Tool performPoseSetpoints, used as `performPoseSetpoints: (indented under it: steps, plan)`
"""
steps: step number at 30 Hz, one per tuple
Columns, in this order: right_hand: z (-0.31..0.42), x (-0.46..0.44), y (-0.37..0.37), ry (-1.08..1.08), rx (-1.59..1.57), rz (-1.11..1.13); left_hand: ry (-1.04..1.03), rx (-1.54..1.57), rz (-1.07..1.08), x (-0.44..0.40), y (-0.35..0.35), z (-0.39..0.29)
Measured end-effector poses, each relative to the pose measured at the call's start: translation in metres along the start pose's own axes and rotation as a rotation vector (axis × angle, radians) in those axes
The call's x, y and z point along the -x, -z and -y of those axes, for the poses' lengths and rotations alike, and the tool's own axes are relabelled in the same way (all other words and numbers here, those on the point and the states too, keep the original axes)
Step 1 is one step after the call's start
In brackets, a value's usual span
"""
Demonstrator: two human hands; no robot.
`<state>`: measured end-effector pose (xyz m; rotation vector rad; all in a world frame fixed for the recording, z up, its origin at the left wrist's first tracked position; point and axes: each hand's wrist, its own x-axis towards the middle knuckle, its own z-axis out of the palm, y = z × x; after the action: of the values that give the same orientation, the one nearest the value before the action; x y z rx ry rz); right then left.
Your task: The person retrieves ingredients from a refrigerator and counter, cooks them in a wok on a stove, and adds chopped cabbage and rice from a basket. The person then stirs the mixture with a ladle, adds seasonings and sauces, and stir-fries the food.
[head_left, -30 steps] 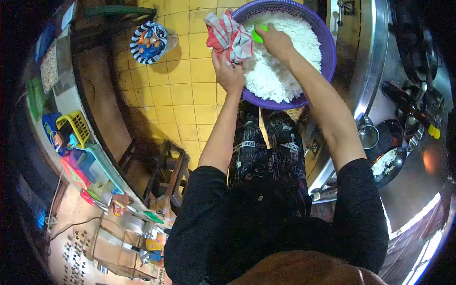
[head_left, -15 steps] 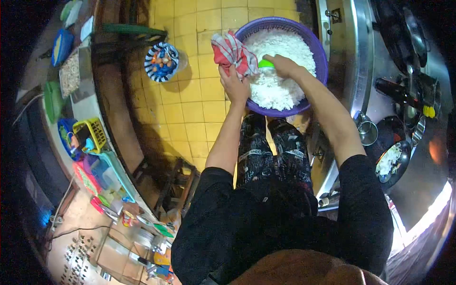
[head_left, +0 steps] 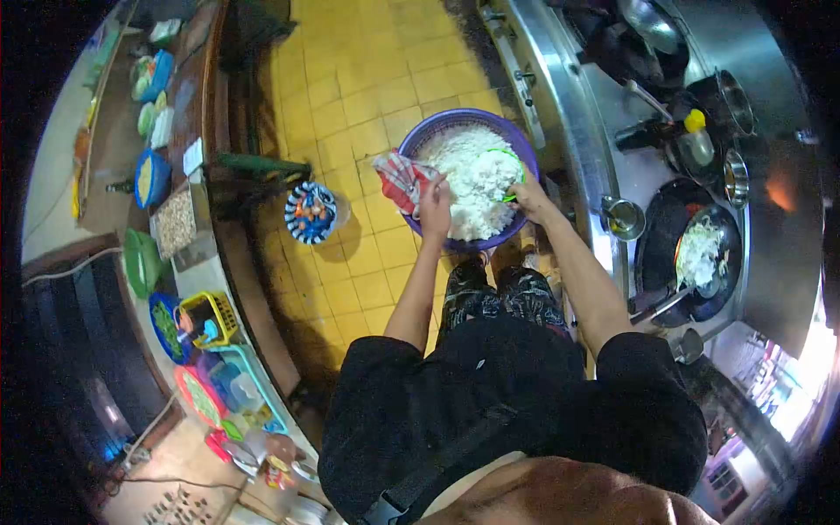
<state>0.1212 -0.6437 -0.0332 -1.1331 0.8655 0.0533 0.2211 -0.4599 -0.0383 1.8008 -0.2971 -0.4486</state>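
A purple basket (head_left: pixel 514 138) full of white rice (head_left: pixel 464 153) is in front of my legs, above the yellow tiles. My left hand (head_left: pixel 435 207) is closed on a red and white striped cloth (head_left: pixel 401 181) at the basket's left edge. Over the rice at the right side, my right hand (head_left: pixel 532 201) grips the rim of a green bowl (head_left: pixel 510 198). Rice is heaped in the bowl and hides most of it.
At right, a black wok (head_left: pixel 652 254) with rice and a ladle stands on the steel stove, beside a metal mug (head_left: pixel 625 219). A striped bin (head_left: pixel 302 229) is on the floor. Trays and a yellow basket (head_left: pixel 226 317) line the left counter.
The green bowl has come up heaped with rice, and my right hand has shifted to its right rim. The view has turned and moved, so the basket appears lower and further left.
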Motion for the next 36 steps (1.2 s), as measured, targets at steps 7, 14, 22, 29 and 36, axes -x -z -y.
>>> performPoseSetpoints:
  steps: [7, 14, 22, 29, 36]
  plan:
    - [0.018, 0.054, 0.002, 0.006, -0.402, -0.001, 0.297, 1.086, 0.022, -0.010, -0.078, -0.065]
    - [0.075, 0.195, 0.117, 0.246, -0.580, -0.303, 0.559, 1.368, 0.518, 0.046, -0.209, -0.176]
    - [0.055, 0.324, 0.313, -0.076, 0.117, -1.124, 0.464, 0.545, 1.274, 0.165, -0.446, -0.301]
    - [-0.090, 0.379, 0.392, -0.047, 0.218, -1.842, 0.461, 0.341, 1.251, 0.176, -0.512, -0.307]
    - [-0.107, 0.375, 0.203, 0.659, -0.775, -1.572, 0.507, 0.069, 1.791, 0.179, -0.560, -0.249]
